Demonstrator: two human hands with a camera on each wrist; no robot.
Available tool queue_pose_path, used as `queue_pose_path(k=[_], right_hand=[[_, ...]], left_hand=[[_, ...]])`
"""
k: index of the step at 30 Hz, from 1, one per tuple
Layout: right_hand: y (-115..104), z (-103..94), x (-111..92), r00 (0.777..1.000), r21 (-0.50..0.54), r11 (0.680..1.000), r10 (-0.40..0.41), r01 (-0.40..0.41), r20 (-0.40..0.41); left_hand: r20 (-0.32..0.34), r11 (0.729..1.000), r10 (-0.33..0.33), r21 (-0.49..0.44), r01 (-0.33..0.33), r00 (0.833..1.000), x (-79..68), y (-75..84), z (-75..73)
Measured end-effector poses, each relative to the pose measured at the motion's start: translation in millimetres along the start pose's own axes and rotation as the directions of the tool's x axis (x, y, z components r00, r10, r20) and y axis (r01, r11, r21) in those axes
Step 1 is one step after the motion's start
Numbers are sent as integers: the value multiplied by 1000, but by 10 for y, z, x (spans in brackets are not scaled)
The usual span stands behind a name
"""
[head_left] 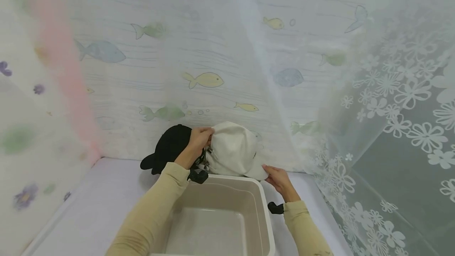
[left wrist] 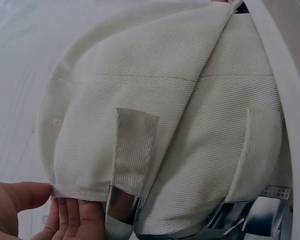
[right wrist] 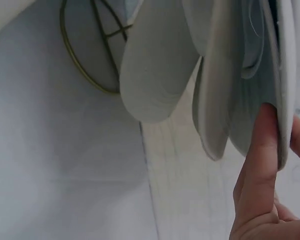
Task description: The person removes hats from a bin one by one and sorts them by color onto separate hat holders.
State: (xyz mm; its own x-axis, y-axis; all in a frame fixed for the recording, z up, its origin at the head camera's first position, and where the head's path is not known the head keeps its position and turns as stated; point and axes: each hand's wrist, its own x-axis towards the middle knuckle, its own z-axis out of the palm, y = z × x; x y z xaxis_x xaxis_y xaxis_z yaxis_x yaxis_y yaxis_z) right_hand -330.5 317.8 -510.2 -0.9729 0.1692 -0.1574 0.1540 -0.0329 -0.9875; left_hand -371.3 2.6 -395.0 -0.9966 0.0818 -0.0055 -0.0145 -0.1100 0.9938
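Note:
Several white baseball caps (head_left: 231, 149) stand side by side behind the bin, with a black cap (head_left: 172, 145) to their left. My left hand (head_left: 199, 139) pinches the back edge of the front white cap (left wrist: 135, 125) between thumb and fingers. Close by in the left wrist view hangs a strap (left wrist: 135, 150) with a metal buckle (left wrist: 122, 207); a second white cap sits right behind. My right hand (head_left: 281, 181) pinches the outermost brim (right wrist: 285, 100), with other brims (right wrist: 155, 65) hanging beside it in the right wrist view.
A beige plastic bin (head_left: 264, 204) stands on the white surface (head_left: 106, 185) in front of the caps. A brass-coloured wire frame (right wrist: 72, 55) shows beside the brims. Behind hangs a fish-printed curtain (head_left: 213, 50), and a sheer flowered curtain (head_left: 408, 110) hangs at the right.

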Motion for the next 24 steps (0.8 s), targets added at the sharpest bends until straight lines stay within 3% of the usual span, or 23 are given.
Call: queue_pose_path(k=[4, 11, 18, 24], right_hand=[[-29, -44, 6, 999, -44, 999, 27, -28, -23], [-109, -56, -33, 997, -79, 997, -17, 12, -70], [-216, 9, -108, 997, -188, 982, 37, -23, 69], [-289, 18, -112, 989, -240, 971, 53, -19, 136]], left_hand=[[6, 999, 1, 32, -1, 1000, -38, -14, 16], [35, 999, -23, 45, 21, 999, -72, 3, 32], [81, 998, -44, 51, 40, 996, -98, 18, 57], [99, 996, -72, 58, 66, 992, -158, 41, 84]])
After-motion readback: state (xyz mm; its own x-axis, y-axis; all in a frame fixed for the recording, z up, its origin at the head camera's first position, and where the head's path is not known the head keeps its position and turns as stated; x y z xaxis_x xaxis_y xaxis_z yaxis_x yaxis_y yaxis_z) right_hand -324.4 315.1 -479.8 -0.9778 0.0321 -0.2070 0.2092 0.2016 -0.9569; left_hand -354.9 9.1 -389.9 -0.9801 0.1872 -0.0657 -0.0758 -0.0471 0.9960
